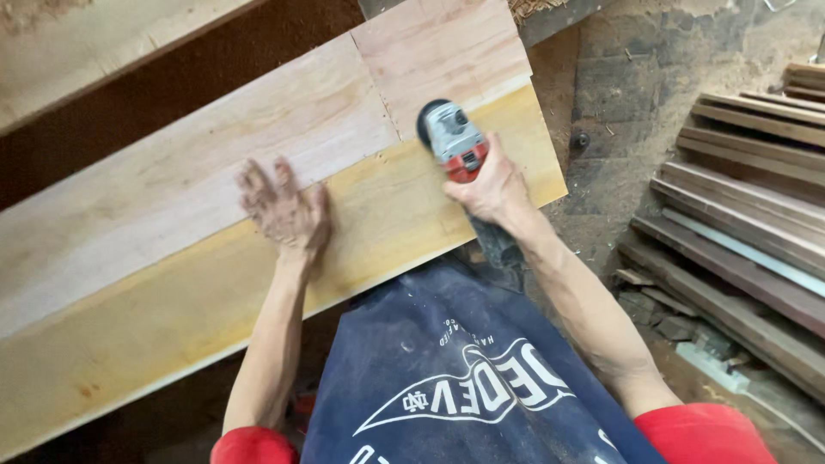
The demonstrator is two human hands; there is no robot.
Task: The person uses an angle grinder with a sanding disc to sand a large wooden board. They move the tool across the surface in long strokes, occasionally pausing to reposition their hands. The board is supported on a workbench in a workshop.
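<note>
1. Closest to my cam: a dark blue apron w/ white print hangs down the body, red sleeves at both shoulders, bare forearms reaching fwd.
2. Next, my left hand lies flat on the wooden panel, palm down, fingers spread, gripping nothing. It's dusty, and sits right where the pale upper wood meets the yellowish lower strip.
3. To the right, my right hand is clenched around the body of an angle grinder, grey and red housing. Thumb side faces the panel's near edge.
4. The grinder's dark disc end points away from me and sits on or just over the panel surface, at the seam between the pale board and the yellow strip, near the panel's right end. Can't tell if the disc actually touches the wood.
5. The panel runs diagonally, low-left to upper-right, made of several boards joined; a vertical joint shows just left of the grinder.
6. Beyond the panel's far edge: a dark gap, then another pale board at top left.
7. Far right: a stack of dark wooden planks on a dusty floor, well apart from both hands, w/ rubble and scraps nearby.
</note>
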